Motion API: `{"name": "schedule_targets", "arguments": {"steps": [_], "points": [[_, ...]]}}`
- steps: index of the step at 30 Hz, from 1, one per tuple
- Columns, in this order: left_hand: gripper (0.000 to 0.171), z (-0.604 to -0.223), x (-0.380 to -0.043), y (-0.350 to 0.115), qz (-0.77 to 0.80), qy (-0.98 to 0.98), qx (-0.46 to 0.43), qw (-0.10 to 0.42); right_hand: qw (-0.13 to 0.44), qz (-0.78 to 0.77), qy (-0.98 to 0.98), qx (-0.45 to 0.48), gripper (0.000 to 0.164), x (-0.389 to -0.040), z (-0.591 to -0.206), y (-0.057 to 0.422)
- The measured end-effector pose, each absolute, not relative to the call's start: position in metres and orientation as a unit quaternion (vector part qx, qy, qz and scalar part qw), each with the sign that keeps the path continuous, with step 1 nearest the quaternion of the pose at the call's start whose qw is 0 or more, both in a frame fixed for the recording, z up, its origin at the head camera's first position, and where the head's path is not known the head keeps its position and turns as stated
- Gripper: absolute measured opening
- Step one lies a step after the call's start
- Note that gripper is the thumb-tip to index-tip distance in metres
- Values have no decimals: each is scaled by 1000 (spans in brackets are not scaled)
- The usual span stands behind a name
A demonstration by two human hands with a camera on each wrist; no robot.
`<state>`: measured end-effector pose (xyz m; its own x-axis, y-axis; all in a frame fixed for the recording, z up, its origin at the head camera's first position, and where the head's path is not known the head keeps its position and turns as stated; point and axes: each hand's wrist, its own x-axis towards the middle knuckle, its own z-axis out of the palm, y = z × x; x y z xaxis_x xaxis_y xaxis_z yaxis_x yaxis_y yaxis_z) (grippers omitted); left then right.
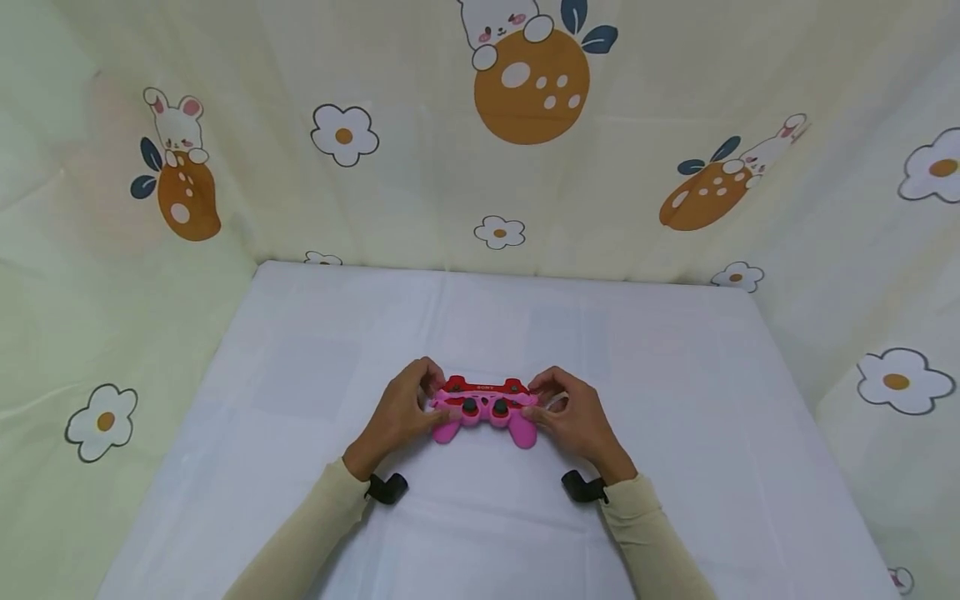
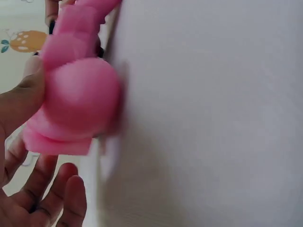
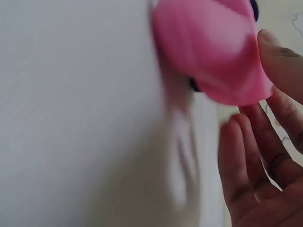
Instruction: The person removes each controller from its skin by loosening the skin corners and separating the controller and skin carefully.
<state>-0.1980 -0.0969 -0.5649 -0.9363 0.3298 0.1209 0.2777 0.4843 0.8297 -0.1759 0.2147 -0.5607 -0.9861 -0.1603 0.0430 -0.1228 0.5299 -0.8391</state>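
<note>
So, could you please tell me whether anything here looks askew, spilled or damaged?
One thing looks slightly odd: the pink cover leaves the upper edge of the red Sony gamepad bare, as if not fully seated, though it may be made that way. I see no spill or damage.

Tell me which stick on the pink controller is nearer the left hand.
The left stick on the controller, just beside the left hand; the right stick sits nearer the right hand.
</note>
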Motion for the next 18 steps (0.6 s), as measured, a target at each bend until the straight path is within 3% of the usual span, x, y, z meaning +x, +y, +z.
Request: {"name": "schedule_targets", "arguments": {"steps": [5,18], "points": [[52,-552,-199,-89,465,861,205,6,-8,-467,880,-91,32,-177,-549,204],[48,-549,-205,-65,416,876,245,7,27,-403,900,-161,24,-189,-532,170]]}}
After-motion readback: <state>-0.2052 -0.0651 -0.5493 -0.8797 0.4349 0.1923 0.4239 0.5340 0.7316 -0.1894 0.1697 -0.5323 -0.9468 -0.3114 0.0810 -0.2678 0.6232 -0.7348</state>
